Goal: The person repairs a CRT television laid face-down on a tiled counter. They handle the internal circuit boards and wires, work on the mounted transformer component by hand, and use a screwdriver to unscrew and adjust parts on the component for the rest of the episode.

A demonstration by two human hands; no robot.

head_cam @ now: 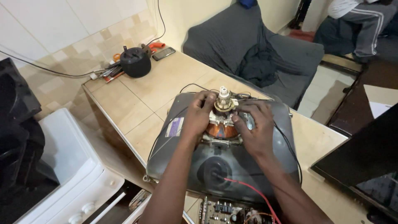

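A grey picture tube (182, 166) lies face down on the tiled counter (137, 99), its neck pointing up. Around the neck sits a copper-wound coil yoke (222, 129) topped by a white-tipped neck end (224, 92). My left hand (199, 118) grips the left side of the yoke and neck. My right hand (257, 126) holds the right side, fingertips against the neck collar. A red wire (248, 188) runs from the round cap on the tube toward a circuit board (219, 211) at the bottom edge.
A black round pot (135, 62) with tools beside it and a phone (163, 53) lie at the counter's back. A white appliance (62, 166) stands left. A grey covered sofa (257, 45) is behind, a seated person (360, 25) far right, a dark screen (365, 157) at right.
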